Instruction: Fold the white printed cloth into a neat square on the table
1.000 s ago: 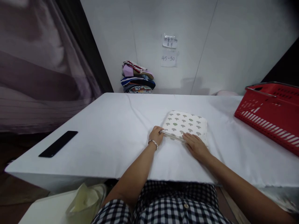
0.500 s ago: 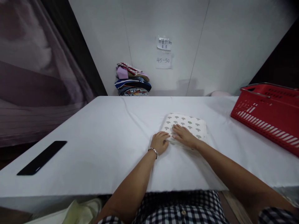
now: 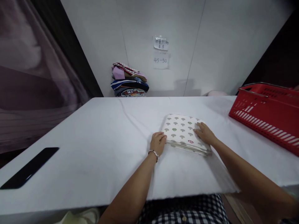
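Note:
A folded white cloth [image 3: 181,129] printed with grey mushrooms, plus a few green and red ones, lies flat on the white-covered table [image 3: 105,140]. Its stacked layers show along the near edge. My left hand [image 3: 158,143], with a silver bracelet at the wrist, rests at the cloth's left near corner, fingertips on its edge. My right hand [image 3: 205,133] lies on the right side of the cloth, fingers extended over the top layer. Neither hand lifts the cloth.
A red plastic basket [image 3: 268,115] with a metal handle stands at the right. Several folded fabrics [image 3: 129,81] are piled at the far edge by the wall. A flat black object [image 3: 30,168] lies at the left. Paper signs [image 3: 161,53] hang on the wall.
My right hand has slid from the middle of the cloth to its right side, uncovering more of the print. My left hand stays at the left corner. The view has shifted slightly.

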A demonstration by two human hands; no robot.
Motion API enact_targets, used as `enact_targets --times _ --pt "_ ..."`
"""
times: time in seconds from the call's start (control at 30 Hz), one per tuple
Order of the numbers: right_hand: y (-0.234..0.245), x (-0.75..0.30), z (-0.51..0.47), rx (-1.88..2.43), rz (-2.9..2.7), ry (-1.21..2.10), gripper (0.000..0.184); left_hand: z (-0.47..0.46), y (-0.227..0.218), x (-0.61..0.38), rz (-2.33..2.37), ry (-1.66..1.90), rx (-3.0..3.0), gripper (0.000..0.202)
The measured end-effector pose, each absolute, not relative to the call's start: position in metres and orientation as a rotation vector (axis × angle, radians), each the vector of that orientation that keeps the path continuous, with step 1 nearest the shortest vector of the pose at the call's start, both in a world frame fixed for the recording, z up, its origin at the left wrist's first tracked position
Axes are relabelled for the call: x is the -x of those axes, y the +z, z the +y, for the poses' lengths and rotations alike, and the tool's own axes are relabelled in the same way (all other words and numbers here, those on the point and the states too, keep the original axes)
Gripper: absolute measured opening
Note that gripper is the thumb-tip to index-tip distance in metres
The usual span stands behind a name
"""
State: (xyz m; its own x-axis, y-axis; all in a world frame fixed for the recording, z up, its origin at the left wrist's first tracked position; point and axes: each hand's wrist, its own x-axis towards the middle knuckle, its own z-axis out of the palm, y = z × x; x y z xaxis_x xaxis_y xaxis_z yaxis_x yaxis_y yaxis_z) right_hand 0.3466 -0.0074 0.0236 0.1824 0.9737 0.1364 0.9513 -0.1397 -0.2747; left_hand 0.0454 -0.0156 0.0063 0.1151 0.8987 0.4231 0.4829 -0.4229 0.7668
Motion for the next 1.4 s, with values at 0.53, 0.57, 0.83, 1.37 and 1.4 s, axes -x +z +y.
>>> enact_targets --times 0.53,0.57,0.83,1.37,1.4 --pt "0.055 -0.339 -0.02 1.896 -2.136 -0.201 0.039 -0.044 0.013 -0.06 1.241 0.777 -1.848 0.031" --pt "0.053 -0.322 -0.028 1.801 -2.201 -0.115 0.041 -0.043 0.013 -0.059 1.261 0.794 -1.866 0.03" --pt "0.028 -0.243 -0.09 1.485 -2.485 -0.025 0.049 -0.021 0.019 -0.046 1.423 0.947 -1.81 0.012" --pt "0.018 -0.218 -0.114 1.225 -2.464 -0.09 0.04 0.1 0.023 -0.09 1.519 0.712 -1.939 0.036" --pt "0.018 -0.218 -0.114 1.226 -2.469 -0.087 0.04 0.102 0.023 -0.092 1.552 0.686 -1.952 0.039"
